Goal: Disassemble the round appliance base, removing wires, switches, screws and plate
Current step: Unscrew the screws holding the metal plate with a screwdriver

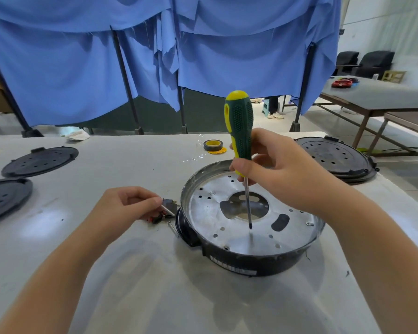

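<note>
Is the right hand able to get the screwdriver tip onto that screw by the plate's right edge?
Probably yes: the screw sits exposed on the plate, nothing covering it, and the screwdriver already hangs inside the base.

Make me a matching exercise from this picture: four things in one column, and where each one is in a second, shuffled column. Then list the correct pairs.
Things:
1. screwdriver
2. small switch
3. tape roll
4. loose screw

Places:
A. lying on the table just left of the round appliance base
B. pinched in the left hand
C. on the table behind the base
D. held upright in the right hand, tip over the metal plate

Pairs: 1-D, 2-B, 3-C, 4-A
</note>
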`<state>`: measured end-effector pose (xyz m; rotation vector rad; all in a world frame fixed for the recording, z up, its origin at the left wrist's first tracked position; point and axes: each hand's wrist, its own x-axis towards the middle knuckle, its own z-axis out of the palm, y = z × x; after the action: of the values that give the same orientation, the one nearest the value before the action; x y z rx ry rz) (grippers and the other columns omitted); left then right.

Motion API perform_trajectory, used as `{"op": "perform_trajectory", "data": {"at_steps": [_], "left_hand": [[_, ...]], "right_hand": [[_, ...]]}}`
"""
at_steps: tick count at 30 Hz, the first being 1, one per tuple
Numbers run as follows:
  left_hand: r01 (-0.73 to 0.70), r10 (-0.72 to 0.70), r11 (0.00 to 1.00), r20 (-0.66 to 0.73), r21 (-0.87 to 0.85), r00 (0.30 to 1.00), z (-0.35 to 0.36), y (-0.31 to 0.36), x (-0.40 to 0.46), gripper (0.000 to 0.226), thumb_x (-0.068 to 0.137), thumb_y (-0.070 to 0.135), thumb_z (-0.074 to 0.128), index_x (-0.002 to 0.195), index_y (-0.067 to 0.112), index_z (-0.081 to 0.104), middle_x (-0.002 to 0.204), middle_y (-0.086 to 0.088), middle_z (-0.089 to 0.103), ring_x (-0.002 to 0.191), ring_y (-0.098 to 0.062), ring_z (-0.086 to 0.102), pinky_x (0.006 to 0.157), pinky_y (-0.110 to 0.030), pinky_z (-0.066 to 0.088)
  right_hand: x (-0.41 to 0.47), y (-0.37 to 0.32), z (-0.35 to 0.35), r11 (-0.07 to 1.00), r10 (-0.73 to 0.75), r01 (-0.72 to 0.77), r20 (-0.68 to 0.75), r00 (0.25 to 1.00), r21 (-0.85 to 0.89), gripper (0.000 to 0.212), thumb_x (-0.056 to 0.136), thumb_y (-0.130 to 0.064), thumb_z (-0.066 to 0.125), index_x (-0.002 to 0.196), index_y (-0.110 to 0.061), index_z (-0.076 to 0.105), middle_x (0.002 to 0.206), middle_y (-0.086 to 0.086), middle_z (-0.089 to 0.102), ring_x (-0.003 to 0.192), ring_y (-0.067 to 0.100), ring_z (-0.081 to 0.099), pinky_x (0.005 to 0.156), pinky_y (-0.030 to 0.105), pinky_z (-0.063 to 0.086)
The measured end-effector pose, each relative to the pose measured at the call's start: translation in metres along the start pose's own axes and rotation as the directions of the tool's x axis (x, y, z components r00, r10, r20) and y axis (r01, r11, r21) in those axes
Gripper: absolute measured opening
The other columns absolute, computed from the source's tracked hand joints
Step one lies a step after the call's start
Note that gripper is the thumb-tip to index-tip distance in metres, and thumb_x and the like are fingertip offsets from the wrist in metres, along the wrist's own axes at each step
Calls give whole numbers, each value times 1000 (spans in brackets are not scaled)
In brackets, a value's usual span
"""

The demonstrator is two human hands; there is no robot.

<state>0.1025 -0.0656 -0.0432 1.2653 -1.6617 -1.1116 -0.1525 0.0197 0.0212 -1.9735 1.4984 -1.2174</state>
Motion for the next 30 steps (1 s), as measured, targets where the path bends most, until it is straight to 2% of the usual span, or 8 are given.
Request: {"op": "perform_trajectory", "data": {"at_steps": [2,7,11,15,18,22,25,30], "left_hand": [[22,-22,999,-6,-29,1000,-5,-2,3,16,83,8,70,70,15,76,72,-11,75,62,-11,69,59,-17,55],[35,-43,977,33,211,999,-1,-15,7,14,83,12,71,70,16,73,66,-2,74,58,-5,67,60,-20,49],[24,-33,961,27,274,999,8,-23,9,13,82,13,71,70,16,72,63,3,73,52,-3,65,52,-13,46],[-4,-8,935,32,354,999,18,-28,8,11,81,16,71,71,17,72,64,1,72,58,-13,68,66,-27,54],[-90,83,837,37,539,996,23,-32,7,12,82,25,69,70,24,68,66,6,67,64,-9,62,57,-19,42],[-210,229,742,55,637,972,28,-31,3,12,83,30,63,72,31,62,67,16,58,66,-1,53,55,-17,33],[-246,282,749,40,616,959,32,-29,2,13,83,26,62,70,27,64,66,17,60,65,1,54,56,-21,39],[-235,238,788,70,569,969,34,-28,1,15,82,23,63,68,25,65,60,12,63,57,-3,56,52,-22,39]], "right_hand": [[0,-3,0,1000,-26,26,-27,999,-3,12,90,-27,61,101,-24,57,91,-2,66,77,14,69,76,41,58],[-2,-5,-2,997,8,-5,39,999,-72,15,89,-31,60,103,-29,54,95,-6,63,84,14,67,79,35,58],[-6,-7,0,972,99,-58,171,980,-230,20,89,-26,61,102,-34,48,92,-12,56,78,11,61,62,11,53],[-11,-16,4,937,250,-151,303,919,-315,19,85,-21,59,95,-34,50,86,-2,56,70,25,61,56,37,60],[-15,-20,9,883,296,-78,419,859,-463,12,81,-38,64,85,-29,56,74,-4,57,61,12,55,51,28,46],[-21,-21,15,764,461,-71,466,755,-641,45,56,-66,75,74,-29,57,52,-16,53,44,-1,48,45,19,32],[-23,-16,24,721,480,-6,493,726,-693,42,59,-58,78,69,-26,53,57,-11,51,49,2,48,45,22,32],[-21,-14,30,740,425,21,492,760,-672,19,69,-32,71,68,-19,57,55,-4,48,50,12,46,45,23,33]]}}
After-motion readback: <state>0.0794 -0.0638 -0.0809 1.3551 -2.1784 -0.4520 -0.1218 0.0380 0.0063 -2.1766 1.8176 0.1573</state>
